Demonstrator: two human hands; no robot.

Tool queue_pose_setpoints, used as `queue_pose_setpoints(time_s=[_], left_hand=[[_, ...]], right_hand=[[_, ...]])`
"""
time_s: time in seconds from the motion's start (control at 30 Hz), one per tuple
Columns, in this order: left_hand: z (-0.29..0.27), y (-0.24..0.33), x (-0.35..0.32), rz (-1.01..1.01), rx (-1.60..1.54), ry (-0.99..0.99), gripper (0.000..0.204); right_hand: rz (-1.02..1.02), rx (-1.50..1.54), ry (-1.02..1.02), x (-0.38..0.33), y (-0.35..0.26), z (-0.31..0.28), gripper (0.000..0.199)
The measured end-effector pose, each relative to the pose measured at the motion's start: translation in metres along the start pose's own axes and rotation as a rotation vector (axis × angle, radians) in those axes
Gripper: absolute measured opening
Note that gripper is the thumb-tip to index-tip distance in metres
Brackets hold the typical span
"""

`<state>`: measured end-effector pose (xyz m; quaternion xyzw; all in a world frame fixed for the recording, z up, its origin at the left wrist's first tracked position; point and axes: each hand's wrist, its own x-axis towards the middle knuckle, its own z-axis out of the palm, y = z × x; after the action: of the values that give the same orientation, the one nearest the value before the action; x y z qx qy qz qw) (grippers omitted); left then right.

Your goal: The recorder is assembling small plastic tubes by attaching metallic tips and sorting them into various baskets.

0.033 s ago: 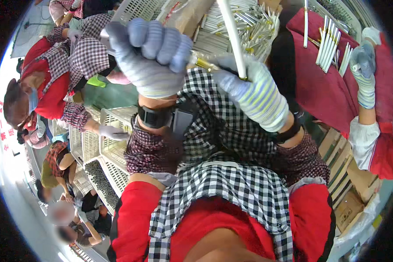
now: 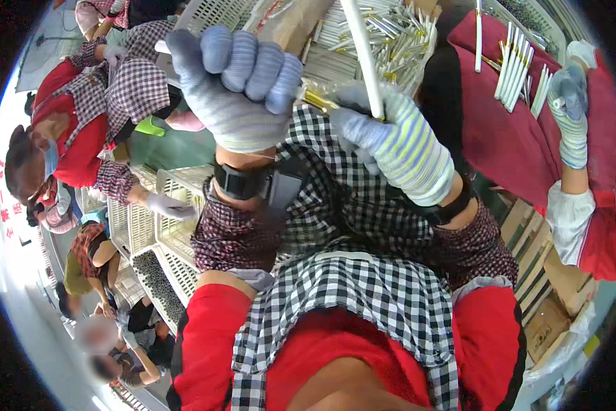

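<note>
My left hand (image 2: pixel 243 92), in a grey-blue striped glove, is closed in a fist. A slim rod's gold-coloured end (image 2: pixel 317 101) sticks out on the fist's right side; the rest is mostly hidden by the fingers. My right hand (image 2: pixel 404 144), in a similar glove, is closed beside it, its fingertips at or very near that gold end. From the right hand's grip a white tube (image 2: pixel 362 58) slants up past the top edge. How the right fingers hold it is partly hidden. Beyond my hands lies a heap of white tubes with gold ends (image 2: pixel 390 51).
On the right, white tubes (image 2: pixel 517 72) lie on dark red cloth (image 2: pixel 499 144), near a co-worker's gloved hand (image 2: pixel 568 109). White plastic crates (image 2: pixel 174 240) stand at left, where another co-worker's gloved hand (image 2: pixel 171 207) reaches in. A wooden pallet (image 2: pixel 537 260) is at lower right.
Almost nothing differs. The right fingers and the gold end have shifted very slightly left. The left co-worker's hand at the crates has also moved a little left.
</note>
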<state>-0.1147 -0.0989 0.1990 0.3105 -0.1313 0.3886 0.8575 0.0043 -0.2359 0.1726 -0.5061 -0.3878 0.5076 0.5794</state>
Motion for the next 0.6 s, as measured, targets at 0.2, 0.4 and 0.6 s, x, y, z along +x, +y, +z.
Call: queue_pose_setpoints(time_s=[0.2,0.4,0.6], left_hand=[[-0.004,-0.012,0.022,-0.296,0.215,0.151,0.042],[-0.158,0.027,0.074,0.082,1.906,-0.479,0.033],[-0.254,-0.039,0.051,-0.948,2.005,-0.283,0.046]], right_hand=[[0.334,0.097,-0.189,0.017,-0.001,-0.021,0.026],[0.066,-0.098,0.244,0.023,0.021,-0.065,0.029],[0.065,-0.275,0.480,0.000,0.089,-0.083,0.028]])
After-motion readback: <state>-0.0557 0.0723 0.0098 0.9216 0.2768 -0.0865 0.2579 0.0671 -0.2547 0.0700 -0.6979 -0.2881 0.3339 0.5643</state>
